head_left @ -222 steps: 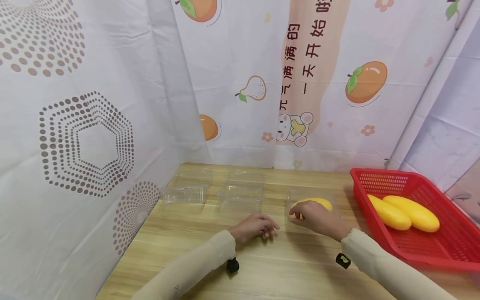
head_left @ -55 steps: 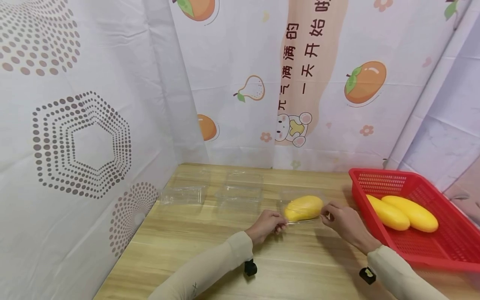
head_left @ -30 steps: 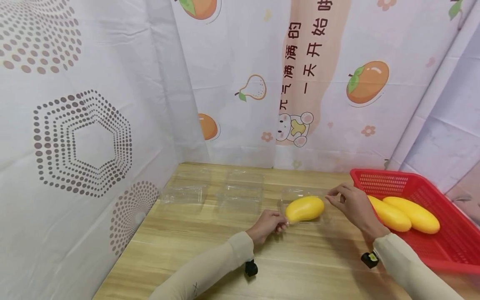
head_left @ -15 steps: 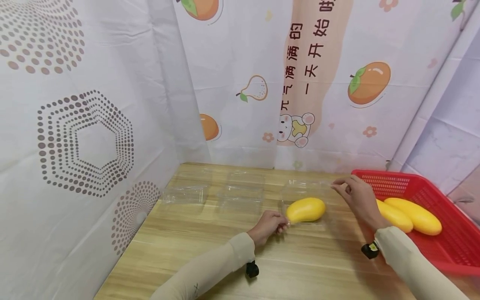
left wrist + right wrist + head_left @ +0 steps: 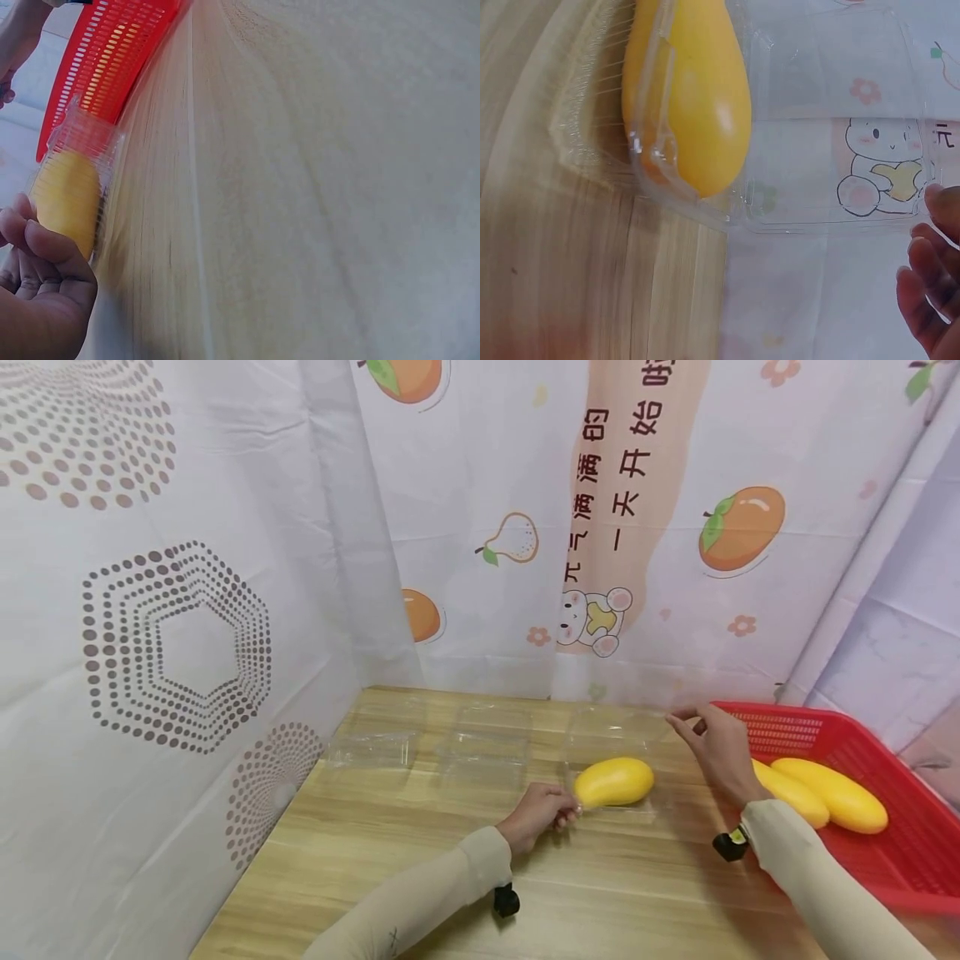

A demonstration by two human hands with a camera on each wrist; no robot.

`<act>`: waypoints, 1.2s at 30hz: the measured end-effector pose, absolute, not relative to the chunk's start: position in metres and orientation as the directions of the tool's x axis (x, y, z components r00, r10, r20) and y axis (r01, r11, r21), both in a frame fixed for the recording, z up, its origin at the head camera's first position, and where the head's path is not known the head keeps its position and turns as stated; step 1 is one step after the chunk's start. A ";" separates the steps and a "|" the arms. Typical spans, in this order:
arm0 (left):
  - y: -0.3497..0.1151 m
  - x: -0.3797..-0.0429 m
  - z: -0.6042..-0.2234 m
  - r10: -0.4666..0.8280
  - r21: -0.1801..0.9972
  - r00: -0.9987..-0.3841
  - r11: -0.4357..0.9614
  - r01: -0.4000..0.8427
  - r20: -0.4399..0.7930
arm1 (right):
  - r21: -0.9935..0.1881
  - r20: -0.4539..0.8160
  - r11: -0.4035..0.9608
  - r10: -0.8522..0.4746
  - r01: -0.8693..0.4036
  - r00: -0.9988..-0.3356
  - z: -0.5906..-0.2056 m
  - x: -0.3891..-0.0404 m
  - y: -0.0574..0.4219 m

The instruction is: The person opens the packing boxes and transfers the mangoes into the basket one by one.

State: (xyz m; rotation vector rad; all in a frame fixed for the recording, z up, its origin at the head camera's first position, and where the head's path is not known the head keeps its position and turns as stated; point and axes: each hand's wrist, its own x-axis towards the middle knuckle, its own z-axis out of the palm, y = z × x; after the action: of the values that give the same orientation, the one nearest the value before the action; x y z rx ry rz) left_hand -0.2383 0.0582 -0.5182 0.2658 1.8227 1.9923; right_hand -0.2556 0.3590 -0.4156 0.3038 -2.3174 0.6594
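A yellow mango (image 5: 615,781) lies in the base of a clear plastic clamshell box (image 5: 649,142), stem end toward the front left. The box's hinged lid (image 5: 817,180) stands raised behind the fruit. My left hand (image 5: 538,814) pinches the front left corner of the base, thumb against curled fingers. At the lid's free right corner, my right hand (image 5: 716,743) has thumb and fingertips closed on the edge, well above the table. The right wrist view shows the thumb right on that corner, the other fingers loosely bent below it.
A red basket (image 5: 813,714) with yellow mangoes (image 5: 836,793) inside stands at the right, partly behind my right forearm. Farther left on the wooden table (image 5: 360,852) are more clear plastic boxes (image 5: 483,772) with raised lids. Patterned curtains (image 5: 495,652) close off the back and left.
The lid, lowered over the mango 1.8 seconds ago, has swung up and back with my right hand, which rose away from the front edge. My left hand stays at the corner.
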 end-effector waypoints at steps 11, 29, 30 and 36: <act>0.059 -0.238 -0.518 0.436 0.983 -0.887 -0.030 -0.179 -0.148 | -0.497 0.572 0.824 0.074 -0.273 -0.817 -0.422 -0.267 0.362; 0.057 -0.239 -0.518 0.432 0.983 -0.888 -0.023 -0.182 -0.155 | -0.626 0.378 0.757 0.084 -0.188 -0.922 -0.442 -0.287 0.360; 0.056 -0.239 -0.518 0.434 0.983 -0.888 -0.023 -0.183 -0.155 | -0.630 0.365 0.755 0.081 -0.182 -0.928 -0.443 -0.287 0.360; 0.056 -0.238 -0.516 0.433 0.982 -0.887 -0.025 -0.186 -0.157 | -0.654 0.284 0.744 0.075 -0.136 -0.956 -0.451 -0.287 0.359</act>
State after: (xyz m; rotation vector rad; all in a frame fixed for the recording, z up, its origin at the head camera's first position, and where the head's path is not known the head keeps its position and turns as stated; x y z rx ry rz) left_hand -0.2381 0.0556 -0.5155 0.2585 1.8359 1.9654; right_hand -0.2868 0.3594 -0.4509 0.0478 -2.6528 1.0281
